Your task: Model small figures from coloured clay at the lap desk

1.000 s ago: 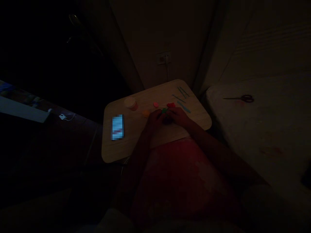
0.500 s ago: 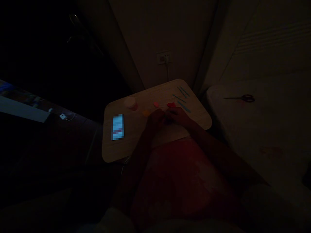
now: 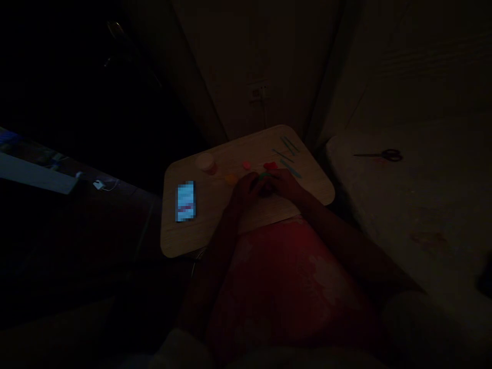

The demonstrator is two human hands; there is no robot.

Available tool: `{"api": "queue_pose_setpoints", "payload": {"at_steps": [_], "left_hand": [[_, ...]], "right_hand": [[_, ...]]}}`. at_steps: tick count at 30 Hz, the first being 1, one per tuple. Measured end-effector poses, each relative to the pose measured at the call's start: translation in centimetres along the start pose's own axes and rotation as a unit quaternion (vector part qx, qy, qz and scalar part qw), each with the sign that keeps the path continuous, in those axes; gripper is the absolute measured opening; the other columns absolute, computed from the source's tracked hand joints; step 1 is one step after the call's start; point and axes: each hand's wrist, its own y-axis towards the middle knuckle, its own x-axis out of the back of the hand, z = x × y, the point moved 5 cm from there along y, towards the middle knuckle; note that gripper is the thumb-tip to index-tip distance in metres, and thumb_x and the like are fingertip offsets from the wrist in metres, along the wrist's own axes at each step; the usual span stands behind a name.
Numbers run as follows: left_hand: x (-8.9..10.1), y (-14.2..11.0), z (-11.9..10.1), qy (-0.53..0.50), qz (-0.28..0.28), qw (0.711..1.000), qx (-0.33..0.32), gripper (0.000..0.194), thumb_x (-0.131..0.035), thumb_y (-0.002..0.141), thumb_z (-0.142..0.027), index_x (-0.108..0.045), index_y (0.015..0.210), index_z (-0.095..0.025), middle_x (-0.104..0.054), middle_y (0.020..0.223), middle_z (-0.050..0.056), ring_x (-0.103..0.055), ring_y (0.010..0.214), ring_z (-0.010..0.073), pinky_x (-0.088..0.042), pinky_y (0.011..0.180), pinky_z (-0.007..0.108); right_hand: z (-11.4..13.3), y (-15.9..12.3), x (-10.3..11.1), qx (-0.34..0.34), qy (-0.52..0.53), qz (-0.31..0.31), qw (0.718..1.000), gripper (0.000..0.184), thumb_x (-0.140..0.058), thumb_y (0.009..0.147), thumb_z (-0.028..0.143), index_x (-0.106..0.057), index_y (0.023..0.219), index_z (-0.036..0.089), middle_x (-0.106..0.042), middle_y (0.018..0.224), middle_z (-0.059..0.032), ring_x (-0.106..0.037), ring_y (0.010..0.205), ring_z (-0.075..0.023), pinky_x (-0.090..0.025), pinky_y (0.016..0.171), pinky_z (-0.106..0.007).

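1. green piece (image 3: 265, 176), one, apparently soft: between the two hands, over the middle of the table (image 3: 215, 220), nearer the right edge than the left.
2. left hand (image 3: 245, 187): fingers bent, tips pinching the green piece from its left end, as far as the dim light shows.
3. right hand (image 3: 283, 180): fingers curled over, tips gripping the same piece from its right end.
4. change noted: half a second ago the fingers hide the green; now it shows again, as a thin strip rather than the rounder lump of a second ago. judged from this, the piece is being drawn out or turned between the fingertips; its exact form cannot be told.
5. orange piece (image 3: 230, 179): just beside the left hand, unmoved.
6. pink disc (image 3: 246, 165): beyond the hands, towards the far edge, unmoved.
7. red piece (image 3: 270, 166): just past the right hand's fingers.
8. blue tool (image 3: 291, 168): flat, near the right edge.
9. thin sticks (image 3: 290, 145), several: by the far right corner.
10. lidded tub (image 3: 206, 163): upright, near the far edge, towards the far left corner.
11. phone (image 3: 185, 201): lit, by the left edge.
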Motion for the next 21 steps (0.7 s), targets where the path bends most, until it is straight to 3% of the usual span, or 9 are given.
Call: {"api": "queue_pose_setpoints", "payload": {"at_steps": [11, 21], "left_hand": [[0.1, 0.0, 0.0, 0.049, -0.022, 0.998, -0.025, 0.031, -0.052, 0.105, -0.044, -0.057, 0.085, -0.021, -0.066, 0.086, 0.006, -0.057, 0.079, 0.0204, -0.047, 0.078, 0.036], [-0.1, -0.3, -0.8, 0.049, 0.000, 0.997, -0.058, 0.028, -0.059, 0.102, -0.045, -0.064, 0.095, -0.019, -0.066, 0.090, 0.006, -0.059, 0.082, 0.0205, -0.048, 0.079, 0.035]], "right_hand": [[0.5, 0.0, 0.0, 0.003, -0.006, -0.021, 1.000, 0.061, -0.061, 0.089, 0.078, -0.067, 0.075, 0.019, -0.066, 0.072, -0.0042, -0.057, 0.068, -0.0177, -0.045, 0.065, -0.030], [-1.4, 0.0, 0.5, -0.019, 0.038, -0.055, 0.998, 0.051, -0.070, 0.084, 0.069, -0.069, 0.071, 0.019, -0.062, 0.066, -0.0016, -0.054, 0.062, -0.0155, -0.043, 0.059, -0.029]]}}
